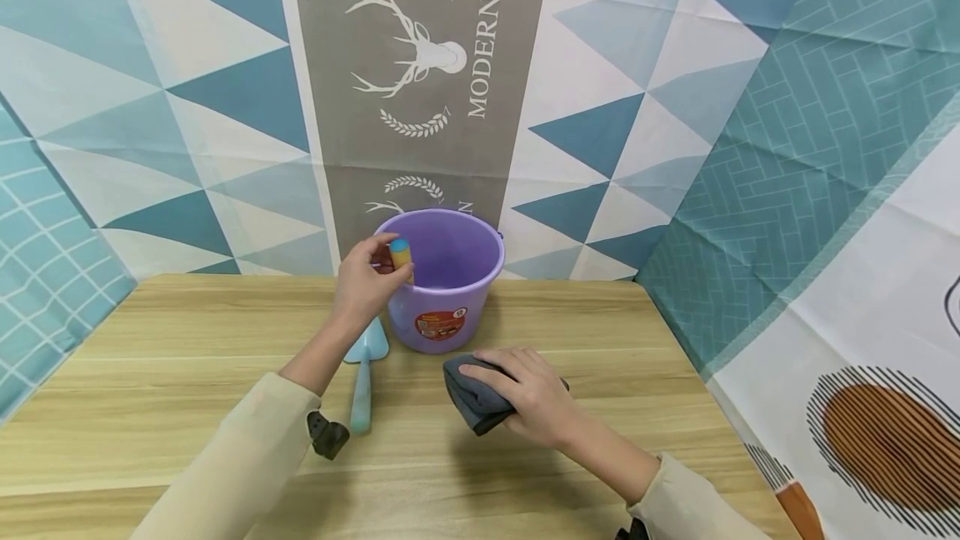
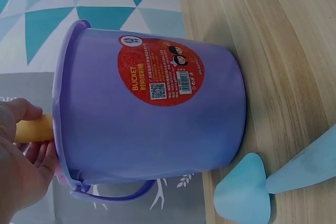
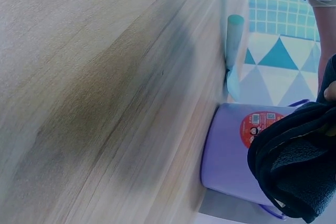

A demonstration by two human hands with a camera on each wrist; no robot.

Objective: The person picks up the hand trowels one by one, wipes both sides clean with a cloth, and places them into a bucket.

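Observation:
My left hand (image 1: 366,282) pinches a yellow stick-like handle with a blue end (image 1: 401,252) at the left rim of a purple bucket (image 1: 438,273). The left wrist view shows the yellow part right against the rim; its other end is hidden by the bucket wall. A folded dark grey cloth (image 1: 480,394) is gripped in my right hand (image 1: 536,394), above the table in front of the bucket. In the right wrist view the cloth (image 3: 299,166) overlaps the bucket and covers most of the fingers. The bucket stands upright, its red label facing me.
A light blue hand shovel (image 1: 363,382) lies left of the bucket, blade beside the bucket's base and handle toward me. The wooden table (image 1: 187,382) meets a patterned wall covering (image 1: 585,107) at the back, with more hangings at both sides.

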